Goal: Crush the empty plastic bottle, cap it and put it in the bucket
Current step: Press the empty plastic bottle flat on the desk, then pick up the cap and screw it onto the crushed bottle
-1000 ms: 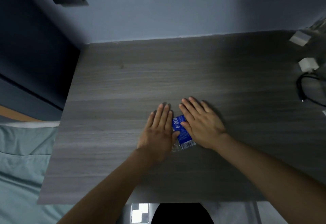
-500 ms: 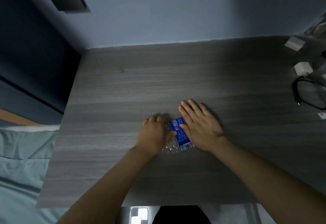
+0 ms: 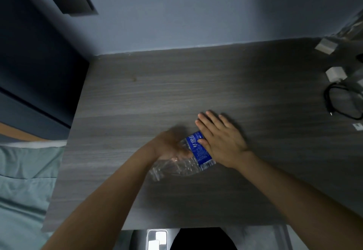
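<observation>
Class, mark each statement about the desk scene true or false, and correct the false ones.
1. The bottle lies on its side on the table. True.
2. The right hand presses flat on the bottle's blue label. True.
3. The bottle stands in a bucket. False: it is on the table; no bucket shows.
4. The left hand rests far from the bottle. False: it is at the bottle's clear part.

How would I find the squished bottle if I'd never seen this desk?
Start at the grey wooden desk and look near its front edge, where two hands meet. The bottle lies flat there, under the right hand and beside the blurred left hand. It is the only clear, crinkled thing, with a bright blue label; the charger and cable sit far right.
</observation>
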Demonstrator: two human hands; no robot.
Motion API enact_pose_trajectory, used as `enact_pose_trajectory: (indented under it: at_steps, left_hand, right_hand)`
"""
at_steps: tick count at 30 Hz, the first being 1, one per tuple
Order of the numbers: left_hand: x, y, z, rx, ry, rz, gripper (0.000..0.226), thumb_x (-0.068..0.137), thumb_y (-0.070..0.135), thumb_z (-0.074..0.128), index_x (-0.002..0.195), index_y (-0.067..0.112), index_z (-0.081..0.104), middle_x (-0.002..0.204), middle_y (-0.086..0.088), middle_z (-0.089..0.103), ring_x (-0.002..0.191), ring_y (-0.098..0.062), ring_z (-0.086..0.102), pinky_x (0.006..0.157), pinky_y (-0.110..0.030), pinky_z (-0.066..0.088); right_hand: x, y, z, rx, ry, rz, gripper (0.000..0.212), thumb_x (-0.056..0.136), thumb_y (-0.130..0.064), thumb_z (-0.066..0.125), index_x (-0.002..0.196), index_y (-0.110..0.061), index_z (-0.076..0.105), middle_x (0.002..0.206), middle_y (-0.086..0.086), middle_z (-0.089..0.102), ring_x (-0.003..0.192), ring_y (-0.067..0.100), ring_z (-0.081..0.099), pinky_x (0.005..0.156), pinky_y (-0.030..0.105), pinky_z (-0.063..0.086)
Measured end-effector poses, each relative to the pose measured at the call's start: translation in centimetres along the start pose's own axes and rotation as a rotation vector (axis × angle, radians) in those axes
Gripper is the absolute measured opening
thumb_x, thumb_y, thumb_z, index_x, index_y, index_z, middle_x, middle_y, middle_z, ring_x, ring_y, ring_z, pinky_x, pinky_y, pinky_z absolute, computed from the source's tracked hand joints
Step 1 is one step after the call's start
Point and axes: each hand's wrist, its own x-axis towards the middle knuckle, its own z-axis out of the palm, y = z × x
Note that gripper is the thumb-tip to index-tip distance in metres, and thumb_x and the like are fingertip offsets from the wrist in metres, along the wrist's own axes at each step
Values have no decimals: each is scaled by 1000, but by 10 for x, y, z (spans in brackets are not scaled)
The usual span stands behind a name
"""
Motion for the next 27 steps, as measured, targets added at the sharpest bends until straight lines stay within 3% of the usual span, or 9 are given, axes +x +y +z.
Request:
enact_pose_trajectory:
  at_steps: [2, 3, 7, 10, 12, 16, 20, 23, 27]
  left_hand:
    - [0, -1, -1, -81, -29, 1, 34, 78, 22, 69, 110, 20, 57, 96, 0, 69, 52, 6, 62, 45, -6, 43]
    - [-1, -1, -2, -110, -39, -6, 26, 79, 20, 68, 103, 21, 59, 83, 3, 68, 46, 9, 60, 40, -5, 42]
    - [-4, -2, -4, -204, -84, -48, 12, 78, 25, 69, 79, 29, 57, 69, 8, 65, 55, 2, 60, 52, -17, 45]
    - [-9, -3, -2, -276, -112, -52, 10, 78, 25, 69, 85, 25, 61, 74, 6, 69, 68, -7, 66, 59, -21, 48]
    - [-11, -6, -1, -346, -84, -65, 10, 77, 23, 70, 82, 22, 62, 67, 6, 71, 62, -5, 69, 55, -18, 49]
    - [-17, -15, -1, -502, 18, -131, 8, 75, 22, 73, 77, 18, 66, 56, 10, 73, 55, 0, 68, 58, -20, 50]
    - [-23, -18, -1, -669, 89, -182, 10, 74, 25, 73, 75, 17, 67, 59, 9, 74, 57, -1, 69, 59, -21, 49]
    - [-25, -16, 2, -784, 120, -209, 11, 73, 26, 74, 76, 17, 68, 62, 7, 75, 59, -4, 69, 55, -20, 48]
    - [-28, -12, 10, -951, 127, -233, 8, 77, 23, 70, 81, 17, 66, 62, 6, 75, 58, -4, 69, 53, -17, 50]
  right_hand:
    - [0, 0, -4, 22, 4, -5, 62, 90, -48, 6, 144, -18, 8, 157, 3, 11, 145, 22, 4, 118, 41, 6]
    - [1, 0, -5, 34, 6, -8, 61, 91, -48, 9, 144, -18, 9, 157, 3, 12, 145, 22, 4, 118, 41, 6]
    - [3, 4, -11, 96, -14, -28, 61, 91, -50, 14, 145, -21, 9, 158, 2, 9, 145, 18, 1, 118, 39, 2]
    - [2, 7, -17, 133, -12, -53, 60, 91, -50, 17, 145, -23, 9, 158, 0, 8, 145, 15, 0, 116, 35, -4]
    - [-1, 9, -24, 189, 41, -20, 60, 91, -49, 20, 145, -23, 12, 157, -1, 11, 145, 13, 1, 114, 32, -7]
    - [-16, 21, -37, 472, 226, 186, 51, 92, -36, 36, 139, -16, 33, 152, 3, 30, 141, 18, 23, 115, 34, 16]
    - [-46, 31, -32, 614, 357, 371, 42, 87, -24, 54, 125, -6, 52, 135, 15, 52, 123, 30, 49, 101, 32, 37]
    - [-71, 35, -21, 597, 305, 420, 42, 80, -26, 65, 116, -4, 59, 122, 18, 60, 113, 34, 55, 95, 37, 43]
    - [-94, 39, -10, 570, 60, 497, 64, 69, -47, 70, 120, -10, 54, 121, 14, 56, 111, 31, 52, 93, 40, 46]
